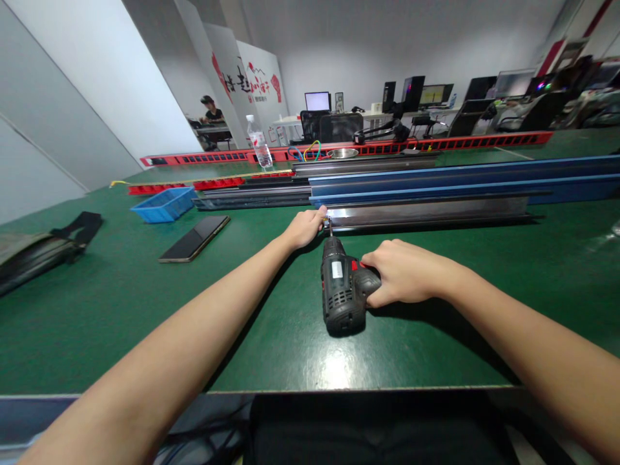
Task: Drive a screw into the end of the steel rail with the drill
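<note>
My right hand (404,271) is wrapped round the grip of a black and red cordless drill (343,290), which lies low over the table with its chuck pointing away from me. The drill's bit meets the left end of a long grey metal profile (426,212). At that same end, my left hand (306,227) is closed, fingertips pressed on the profile's corner beside the bit. Something small and yellowish shows at the fingertips, too small to name. Behind the grey profile lies a long blue profile (465,179).
On the green table (271,349), a phone (194,239) and a blue plastic tray (165,204) lie left of my hands, with a dark bag (43,248) farther left. Dark profiles (256,197), a water bottle (259,143) and a red slotted strip (213,157) are behind.
</note>
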`<state>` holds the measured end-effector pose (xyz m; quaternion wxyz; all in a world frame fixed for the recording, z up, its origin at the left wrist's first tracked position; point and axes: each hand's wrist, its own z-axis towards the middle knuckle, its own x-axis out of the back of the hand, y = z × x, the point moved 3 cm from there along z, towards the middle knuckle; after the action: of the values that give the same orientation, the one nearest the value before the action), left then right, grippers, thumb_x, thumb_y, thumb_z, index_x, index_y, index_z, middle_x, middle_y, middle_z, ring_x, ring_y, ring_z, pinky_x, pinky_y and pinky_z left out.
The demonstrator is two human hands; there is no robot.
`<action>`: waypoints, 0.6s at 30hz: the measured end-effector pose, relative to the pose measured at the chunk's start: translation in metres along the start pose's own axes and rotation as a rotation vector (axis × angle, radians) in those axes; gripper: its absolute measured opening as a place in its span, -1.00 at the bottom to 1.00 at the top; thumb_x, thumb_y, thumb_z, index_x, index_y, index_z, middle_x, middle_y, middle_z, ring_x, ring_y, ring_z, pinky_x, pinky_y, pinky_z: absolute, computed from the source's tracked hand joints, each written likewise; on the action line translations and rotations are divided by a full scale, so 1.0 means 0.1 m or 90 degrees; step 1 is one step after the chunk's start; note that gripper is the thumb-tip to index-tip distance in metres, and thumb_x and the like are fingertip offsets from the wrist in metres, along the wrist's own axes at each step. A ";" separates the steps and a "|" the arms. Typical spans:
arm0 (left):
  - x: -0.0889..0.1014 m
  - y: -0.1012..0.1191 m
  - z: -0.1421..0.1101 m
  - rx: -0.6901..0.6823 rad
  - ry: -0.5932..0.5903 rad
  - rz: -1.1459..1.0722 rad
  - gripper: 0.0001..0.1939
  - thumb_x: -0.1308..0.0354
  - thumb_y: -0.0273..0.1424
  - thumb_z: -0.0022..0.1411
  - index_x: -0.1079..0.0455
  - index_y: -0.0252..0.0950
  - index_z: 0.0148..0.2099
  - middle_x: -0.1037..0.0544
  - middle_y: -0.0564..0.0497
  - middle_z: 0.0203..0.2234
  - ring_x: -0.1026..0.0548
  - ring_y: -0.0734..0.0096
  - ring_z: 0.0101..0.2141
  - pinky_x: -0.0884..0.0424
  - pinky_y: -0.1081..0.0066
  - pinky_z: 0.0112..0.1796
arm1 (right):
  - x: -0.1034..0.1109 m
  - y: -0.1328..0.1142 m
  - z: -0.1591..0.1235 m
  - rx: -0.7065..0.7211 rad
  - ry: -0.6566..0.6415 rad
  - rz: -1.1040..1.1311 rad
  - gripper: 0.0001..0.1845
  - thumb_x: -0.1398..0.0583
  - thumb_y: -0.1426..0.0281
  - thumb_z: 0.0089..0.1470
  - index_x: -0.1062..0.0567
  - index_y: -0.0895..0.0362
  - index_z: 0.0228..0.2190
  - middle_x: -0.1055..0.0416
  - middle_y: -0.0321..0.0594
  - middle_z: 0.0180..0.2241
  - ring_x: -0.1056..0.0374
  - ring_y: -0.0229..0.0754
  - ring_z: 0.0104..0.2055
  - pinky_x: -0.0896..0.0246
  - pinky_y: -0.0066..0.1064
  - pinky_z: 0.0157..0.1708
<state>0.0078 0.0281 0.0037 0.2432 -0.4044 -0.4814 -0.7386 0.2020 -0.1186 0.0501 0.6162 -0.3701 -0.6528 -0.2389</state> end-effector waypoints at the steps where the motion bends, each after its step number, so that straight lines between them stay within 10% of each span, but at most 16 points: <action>1: 0.00 0.00 0.00 -0.002 0.000 0.001 -0.35 0.34 -0.04 0.43 -0.25 -0.27 -0.55 -0.44 -0.06 -0.58 -0.37 0.33 -0.47 -0.21 0.41 -0.34 | 0.00 0.00 0.00 -0.002 -0.002 0.000 -0.71 -0.26 0.13 -0.13 -0.52 0.09 -0.44 -0.53 -0.15 -0.48 -0.42 -0.08 -0.45 0.00 -0.34 -0.50; 18: 0.01 0.02 -0.01 0.010 0.001 0.002 -0.36 0.31 -0.08 0.46 -0.25 -0.28 -0.55 -0.44 -0.05 -0.57 -0.38 0.32 -0.46 -0.21 0.41 -0.31 | 0.01 0.00 0.00 -0.002 -0.003 -0.003 -0.70 -0.25 0.12 -0.13 -0.52 0.10 -0.45 -0.52 -0.15 -0.49 -0.40 -0.08 -0.46 0.02 -0.33 -0.50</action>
<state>0.0081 0.0268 0.0052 0.2481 -0.4027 -0.4864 -0.7346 0.2020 -0.1187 0.0510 0.6137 -0.3701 -0.6548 -0.2401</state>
